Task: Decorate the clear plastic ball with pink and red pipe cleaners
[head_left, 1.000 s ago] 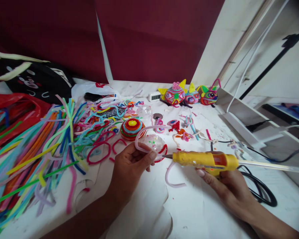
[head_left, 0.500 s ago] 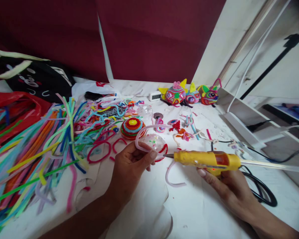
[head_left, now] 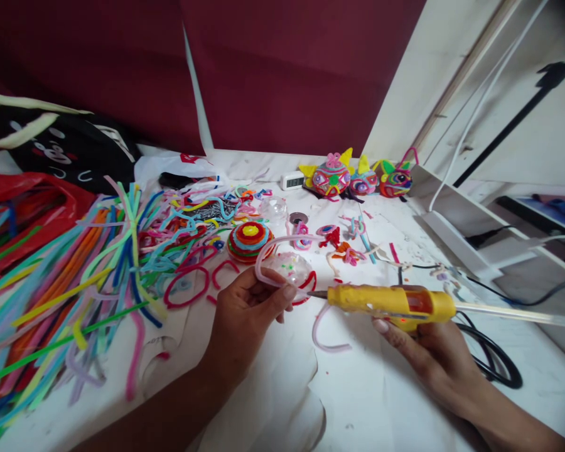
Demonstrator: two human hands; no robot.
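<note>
The left hand has its fingers closed on a clear plastic ball ringed by a pale pink pipe cleaner, held just above the white table, while the right hand is wrapped tight round a yellow hot-glue gun with its nozzle at the ball's near edge: judged a gluing step, which calls for a steady nozzle at the seam.

1 yellow glue gun is held in the right grip, and 1 clear ball in the left grip, with 1 pale pink pipe cleaner looped about it. 1 striped dome is seen just beyond the left grip. 3 decorated balls are lined up far beyond both grips, with 1 white clock beside them. 1 black cable is coiled beside the right grip. The loose pipe cleaners left of the left grip are too many to be counted.
</note>
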